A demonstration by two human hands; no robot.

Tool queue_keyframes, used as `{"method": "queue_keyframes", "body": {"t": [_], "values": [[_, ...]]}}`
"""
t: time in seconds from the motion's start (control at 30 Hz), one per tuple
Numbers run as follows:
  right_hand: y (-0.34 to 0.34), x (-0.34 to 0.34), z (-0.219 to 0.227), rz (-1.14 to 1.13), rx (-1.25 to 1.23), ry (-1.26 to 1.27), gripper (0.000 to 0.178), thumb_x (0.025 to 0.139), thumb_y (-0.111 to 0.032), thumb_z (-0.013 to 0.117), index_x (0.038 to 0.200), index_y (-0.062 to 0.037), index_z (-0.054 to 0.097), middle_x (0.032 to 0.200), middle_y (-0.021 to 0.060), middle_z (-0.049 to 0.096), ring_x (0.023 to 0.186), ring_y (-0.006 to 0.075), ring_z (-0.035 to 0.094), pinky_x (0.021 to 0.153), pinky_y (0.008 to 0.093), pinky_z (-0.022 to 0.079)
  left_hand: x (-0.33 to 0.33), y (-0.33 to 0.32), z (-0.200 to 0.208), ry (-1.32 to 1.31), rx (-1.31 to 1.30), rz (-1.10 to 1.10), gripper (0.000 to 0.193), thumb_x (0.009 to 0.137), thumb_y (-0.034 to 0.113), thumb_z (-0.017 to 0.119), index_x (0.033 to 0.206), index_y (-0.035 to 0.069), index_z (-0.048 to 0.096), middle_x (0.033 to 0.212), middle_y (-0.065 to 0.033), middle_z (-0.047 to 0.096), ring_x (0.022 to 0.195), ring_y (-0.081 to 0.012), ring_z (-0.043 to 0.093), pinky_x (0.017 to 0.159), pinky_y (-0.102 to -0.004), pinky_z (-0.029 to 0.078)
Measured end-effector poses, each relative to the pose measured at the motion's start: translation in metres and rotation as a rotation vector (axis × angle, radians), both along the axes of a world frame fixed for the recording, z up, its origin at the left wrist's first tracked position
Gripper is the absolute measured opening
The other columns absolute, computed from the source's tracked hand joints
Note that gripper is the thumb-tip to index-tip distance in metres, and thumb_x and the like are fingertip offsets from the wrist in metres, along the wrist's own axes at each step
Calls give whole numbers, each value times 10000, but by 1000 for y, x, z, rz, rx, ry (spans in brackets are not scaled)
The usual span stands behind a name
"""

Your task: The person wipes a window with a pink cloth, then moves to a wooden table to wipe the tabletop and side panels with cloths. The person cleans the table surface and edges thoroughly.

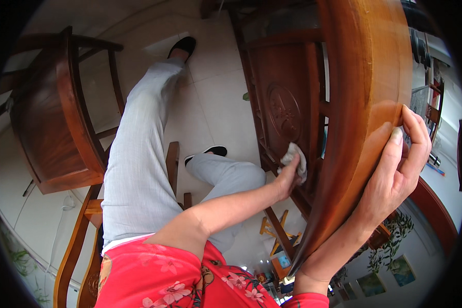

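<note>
My left hand (288, 178) is closed round a crumpled white cloth (295, 154). It holds the cloth low against a dark reddish wooden panel (272, 87), which has a round carved relief in its middle. Above and to the right of that hand runs a thick, glossy brown wooden edge (362, 82), which looks like a tabletop. My right hand (403, 159) grips this edge from its right side, with the thumb and bent fingertips on the wood. Some of the right fingers are partly hidden behind the others.
A dark wooden chair (61, 113) stands at the left, and a curved wooden armrest (69, 251) is at the lower left. My legs in light grey trousers (143, 113) stretch across pale floor tiles (210, 97). A leafy plant (392, 236) is at the lower right.
</note>
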State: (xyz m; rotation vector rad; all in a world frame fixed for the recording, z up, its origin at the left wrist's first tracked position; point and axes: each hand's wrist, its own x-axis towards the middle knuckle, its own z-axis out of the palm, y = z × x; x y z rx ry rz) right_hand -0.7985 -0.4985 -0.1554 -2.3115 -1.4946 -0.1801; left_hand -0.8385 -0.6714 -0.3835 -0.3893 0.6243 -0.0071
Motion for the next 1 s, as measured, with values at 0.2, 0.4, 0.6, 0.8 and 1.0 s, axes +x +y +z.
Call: {"method": "queue_keyframes", "body": {"t": [0.2,0.4,0.6,0.8,1.0], "values": [[-4,2,0,-18,-13,-35,303,940,30,483,1218,-7,598,1257,104,541,1079,156,541,860,267,455,10,43,-9,119,50,135,915,905,693,433,1562,150,101,1623,1,120,1482,-193,106,1197,-387,56],[1,-2,-1,-30,15,31,306,946,22,474,1224,-7,597,1273,110,542,1136,175,531,911,289,439,24,67,-63,178,55,56,838,940,680,334,1558,153,131,1615,3,141,1467,-207,136,1182,-422,87],[-2,2,0,-60,-22,-18,308,947,23,466,1228,-1,589,1278,115,542,1166,192,523,953,309,428,11,71,18,105,498,115,774,1002,572,319,1561,111,50,1628,-84,-73,1494,-212,-82,1192,-332,12],[0,-6,1,-91,-4,9,308,950,3,457,1231,0,583,1285,122,532,1151,194,524,956,310,424,47,102,-46,329,810,95,706,1026,519,263,1557,102,58,1625,-129,-63,1496,-259,-84,1194,-342,7],[0,-4,1,-101,-34,-21,317,949,-10,443,1235,3,580,1288,125,528,1150,199,521,976,325,416,43,111,-113,295,617,35,943,925,736,252,1553,72,21,1624,-75,26,1490,-218,27,1198,-334,67]]}}
